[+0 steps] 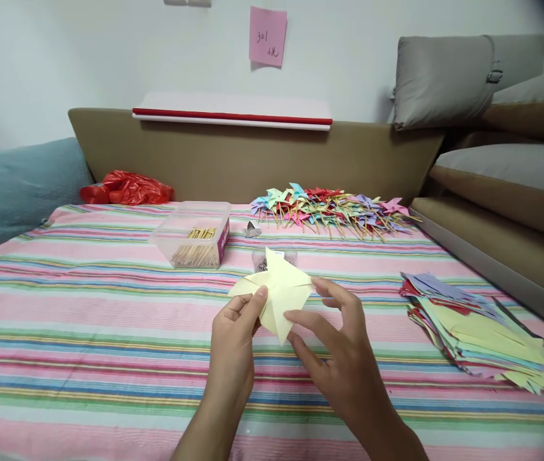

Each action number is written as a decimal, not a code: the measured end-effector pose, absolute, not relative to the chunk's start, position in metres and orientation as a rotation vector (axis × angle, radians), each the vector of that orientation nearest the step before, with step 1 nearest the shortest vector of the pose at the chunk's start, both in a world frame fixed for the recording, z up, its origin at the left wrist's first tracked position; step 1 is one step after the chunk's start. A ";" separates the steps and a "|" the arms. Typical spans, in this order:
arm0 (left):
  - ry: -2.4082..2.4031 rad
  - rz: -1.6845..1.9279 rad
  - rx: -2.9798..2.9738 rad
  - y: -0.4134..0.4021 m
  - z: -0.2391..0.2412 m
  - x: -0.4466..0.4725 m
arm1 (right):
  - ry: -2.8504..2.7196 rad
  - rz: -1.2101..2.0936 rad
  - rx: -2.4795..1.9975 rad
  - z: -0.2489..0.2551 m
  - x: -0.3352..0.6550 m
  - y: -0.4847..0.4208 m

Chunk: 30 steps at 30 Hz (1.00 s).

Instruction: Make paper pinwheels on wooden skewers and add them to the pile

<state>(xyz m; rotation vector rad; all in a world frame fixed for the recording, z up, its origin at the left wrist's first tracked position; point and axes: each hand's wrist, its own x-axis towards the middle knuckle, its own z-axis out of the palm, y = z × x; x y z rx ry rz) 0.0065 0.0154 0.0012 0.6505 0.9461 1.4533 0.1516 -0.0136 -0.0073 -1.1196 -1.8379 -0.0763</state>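
A pale yellow paper pinwheel (276, 291) is held up above the striped cloth. My left hand (236, 326) pinches it near the middle, thumb in front and the other fingers behind. Around its right side, my right hand (342, 339) has its fingers spread. The right index fingertip rests on a lower blade, while the thumb and another finger reach the paper's edge. Partly hidden behind the pinwheel is a small clear box (291, 257) with dark little pieces in it.
A clear plastic tub (205, 214) holds wooden sticks (196, 256). Next to it lies a small metal piece (252, 229). Finished pinwheels on sticks (334, 211) are heaped at the back. Cut coloured paper (483, 333) and scissors (531, 333) lie right. A red plastic bag (130, 187) sits back left.
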 end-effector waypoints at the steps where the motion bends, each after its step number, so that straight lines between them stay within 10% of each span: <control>1: 0.949 1.448 0.660 0.015 0.001 0.007 | -1.835 -0.086 -1.120 -0.007 0.151 -0.014; 30: 1.018 1.305 0.982 0.007 0.007 0.016 | -1.286 0.436 -1.285 -0.001 0.145 -0.015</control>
